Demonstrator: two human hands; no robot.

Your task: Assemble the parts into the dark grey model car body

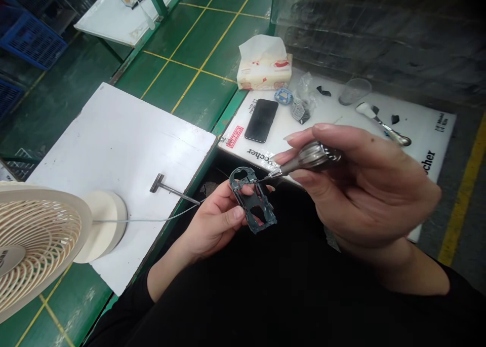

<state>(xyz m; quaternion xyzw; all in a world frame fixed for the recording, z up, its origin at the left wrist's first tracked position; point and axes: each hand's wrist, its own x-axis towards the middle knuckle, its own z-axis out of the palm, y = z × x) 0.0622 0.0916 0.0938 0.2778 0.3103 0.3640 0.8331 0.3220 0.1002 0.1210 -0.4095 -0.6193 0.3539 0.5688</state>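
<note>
My left hand [212,220] grips a small dark grey plastic frame [253,200]; my right hand [364,185] pinches a slim metal-tipped hand tool [304,160], tip at the frame's edge. My fingers hide most of the tool's handle.

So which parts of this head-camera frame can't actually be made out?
- Tool tip: too small to tell whether it touches the dark plastic frame held in the left hand.
- Tool: the right hand wraps round it, hiding most of its body.
- Desk fan: cut off by the left edge.
- Small parts beside the phone: too small to identify.
- Top right: blurred dark sheeting.
</note>
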